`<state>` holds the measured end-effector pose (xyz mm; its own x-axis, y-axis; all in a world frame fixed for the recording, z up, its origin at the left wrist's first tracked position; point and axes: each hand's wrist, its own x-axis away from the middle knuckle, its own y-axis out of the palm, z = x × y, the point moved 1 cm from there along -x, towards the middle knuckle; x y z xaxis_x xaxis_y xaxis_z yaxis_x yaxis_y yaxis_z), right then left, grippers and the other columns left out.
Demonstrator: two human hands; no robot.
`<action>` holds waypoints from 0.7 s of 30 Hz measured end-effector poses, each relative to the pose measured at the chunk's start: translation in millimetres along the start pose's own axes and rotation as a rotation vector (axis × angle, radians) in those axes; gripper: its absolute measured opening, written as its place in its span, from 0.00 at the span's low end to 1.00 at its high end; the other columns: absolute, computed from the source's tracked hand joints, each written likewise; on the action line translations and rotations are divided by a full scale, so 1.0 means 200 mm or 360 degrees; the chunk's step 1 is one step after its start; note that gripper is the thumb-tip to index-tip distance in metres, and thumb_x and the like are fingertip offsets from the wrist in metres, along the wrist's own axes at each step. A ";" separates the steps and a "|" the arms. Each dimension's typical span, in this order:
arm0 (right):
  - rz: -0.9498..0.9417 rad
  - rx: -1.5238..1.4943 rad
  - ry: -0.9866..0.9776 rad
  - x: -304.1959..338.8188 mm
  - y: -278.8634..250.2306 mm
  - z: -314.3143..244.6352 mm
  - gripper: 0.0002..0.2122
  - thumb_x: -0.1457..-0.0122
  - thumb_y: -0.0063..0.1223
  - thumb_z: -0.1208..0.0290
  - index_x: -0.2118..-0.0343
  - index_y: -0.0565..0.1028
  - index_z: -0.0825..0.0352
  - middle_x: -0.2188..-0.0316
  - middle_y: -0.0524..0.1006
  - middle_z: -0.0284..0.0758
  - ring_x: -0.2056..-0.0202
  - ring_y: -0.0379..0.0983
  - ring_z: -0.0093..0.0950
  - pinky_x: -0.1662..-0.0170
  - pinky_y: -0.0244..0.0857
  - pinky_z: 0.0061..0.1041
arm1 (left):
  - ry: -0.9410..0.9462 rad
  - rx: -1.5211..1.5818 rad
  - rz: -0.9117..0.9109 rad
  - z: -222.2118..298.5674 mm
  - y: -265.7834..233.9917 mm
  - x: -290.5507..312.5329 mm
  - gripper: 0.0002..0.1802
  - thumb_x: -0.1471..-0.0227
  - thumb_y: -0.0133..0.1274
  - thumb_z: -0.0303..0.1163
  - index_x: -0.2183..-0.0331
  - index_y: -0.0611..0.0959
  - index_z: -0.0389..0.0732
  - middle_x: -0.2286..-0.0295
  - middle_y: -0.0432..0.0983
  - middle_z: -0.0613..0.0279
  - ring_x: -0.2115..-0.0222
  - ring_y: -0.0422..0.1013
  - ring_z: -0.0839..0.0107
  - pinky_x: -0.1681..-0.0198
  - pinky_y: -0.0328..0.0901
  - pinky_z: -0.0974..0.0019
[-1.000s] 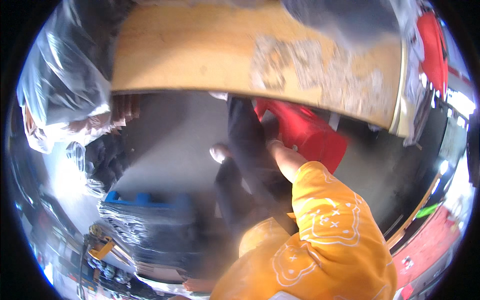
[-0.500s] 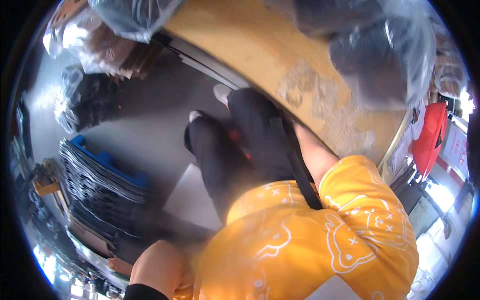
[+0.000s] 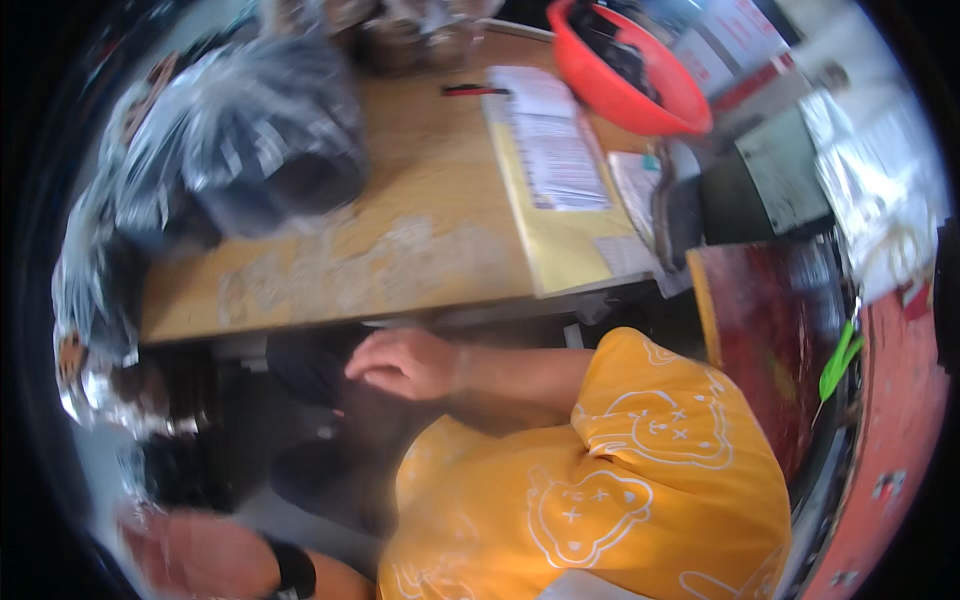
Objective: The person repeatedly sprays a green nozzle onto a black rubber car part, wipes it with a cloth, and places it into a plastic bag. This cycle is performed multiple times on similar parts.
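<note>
My right hand (image 3: 405,362) reaches left across my lap, just under the table's near edge, with its fingers loosely bent and a little apart. Nothing shows in it. At the lower left is my left hand (image 3: 200,555), badly smeared by motion, a black band (image 3: 293,570) around that arm; its fingers cannot be made out. Beyond my right hand lies the worn wooden table (image 3: 440,190). Clear plastic bags of dark things (image 3: 270,140) rest on its left part. Papers (image 3: 560,150) lie on a yellow sheet (image 3: 530,245) at the right.
A red basin (image 3: 640,75) with dark items stands at the far right. A dark red panel (image 3: 770,330) and a green-handled tool (image 3: 838,365) are at my right. More bags (image 3: 400,40) sit at the table's back. A small red-and-black object (image 3: 475,90) lies beside the papers.
My view has swung right, from the floor and stacked dark sheets to the table. My right hand has come into sight; my left arm has shifted left and blurred.
</note>
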<state>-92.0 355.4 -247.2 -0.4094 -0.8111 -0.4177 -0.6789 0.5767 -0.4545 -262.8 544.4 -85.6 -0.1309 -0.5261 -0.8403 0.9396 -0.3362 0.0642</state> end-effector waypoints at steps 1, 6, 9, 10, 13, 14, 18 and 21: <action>0.0085 -0.0045 -0.0095 0.02 -0.10 -0.09 0.06 0.50 0.52 0.77 0.68 0.76 0.65 0.71 0.76 0.37 0.66 0.72 0.38 0.61 0.67 0.34 | -0.0004 -0.0274 -0.0382 -0.12 0.10 0.08 0.13 0.47 0.44 0.27 0.59 0.75 0.36 0.56 0.70 0.55 0.54 0.65 0.63 0.49 0.58 0.63; 0.0588 0.0132 -0.0133 -0.24 -0.40 -0.15 0.06 0.47 0.51 0.79 0.66 0.76 0.66 0.69 0.76 0.37 0.66 0.72 0.36 0.64 0.66 0.30 | -0.0277 -0.0161 -0.1484 -0.43 0.63 0.56 0.13 0.58 0.50 0.18 0.65 0.76 0.38 0.61 0.70 0.50 0.57 0.66 0.52 0.52 0.61 0.58; 0.0719 0.0147 -0.0072 -0.32 -0.52 -0.10 0.05 0.48 0.52 0.76 0.69 0.76 0.64 0.72 0.75 0.35 0.66 0.72 0.37 0.64 0.66 0.32 | 0.0050 -0.0440 -0.1463 -0.46 0.80 0.64 0.13 0.56 0.52 0.25 0.64 0.76 0.40 0.61 0.71 0.53 0.58 0.66 0.51 0.56 0.62 0.55; 0.0624 0.0166 0.0013 -0.31 -0.58 -0.08 0.06 0.48 0.53 0.74 0.66 0.76 0.62 0.68 0.75 0.34 0.62 0.71 0.36 0.59 0.64 0.33 | -0.0076 -0.0558 -0.1548 -0.47 0.81 0.65 0.13 0.55 0.53 0.27 0.63 0.76 0.37 0.62 0.70 0.50 0.59 0.65 0.49 0.55 0.60 0.54; 0.0744 0.0413 0.0302 -0.26 -0.75 -0.01 0.09 0.48 0.53 0.72 0.62 0.74 0.61 0.63 0.74 0.33 0.56 0.68 0.34 0.54 0.60 0.36 | -0.0230 -0.0465 -0.1631 -0.48 0.83 0.62 0.12 0.55 0.53 0.26 0.64 0.76 0.35 0.65 0.70 0.51 0.61 0.66 0.51 0.56 0.61 0.55; 0.0638 0.0539 0.0446 -0.23 -0.82 0.03 0.15 0.49 0.55 0.69 0.57 0.71 0.60 0.57 0.70 0.36 0.51 0.64 0.37 0.51 0.56 0.39 | -0.0278 -0.0369 -0.1670 -0.48 0.86 0.60 0.11 0.54 0.53 0.24 0.64 0.76 0.35 0.66 0.70 0.52 0.62 0.67 0.52 0.57 0.61 0.57; 0.0712 0.1123 0.0773 -0.03 -1.06 0.11 0.23 0.50 0.58 0.66 0.50 0.67 0.64 0.52 0.68 0.46 0.48 0.62 0.43 0.46 0.56 0.37 | -0.0622 -0.0009 -0.1899 -0.41 1.10 0.58 0.11 0.51 0.51 0.23 0.62 0.76 0.34 0.66 0.72 0.52 0.63 0.70 0.59 0.58 0.63 0.62; 0.1015 0.1339 0.0872 0.17 -1.31 0.27 0.27 0.49 0.56 0.63 0.47 0.63 0.67 0.49 0.64 0.49 0.48 0.61 0.47 0.47 0.54 0.48 | -0.0962 0.0410 -0.2010 -0.31 1.36 0.64 0.18 0.48 0.51 0.25 0.55 0.73 0.31 0.60 0.73 0.52 0.58 0.69 0.64 0.53 0.62 0.64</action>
<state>105.4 182.0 -183.4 -0.8731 -0.1704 -0.4568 0.2714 0.6084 -0.7458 -4.2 434.8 -209.5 -0.9985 0.0043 -0.0550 0.0178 -0.9190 -0.3938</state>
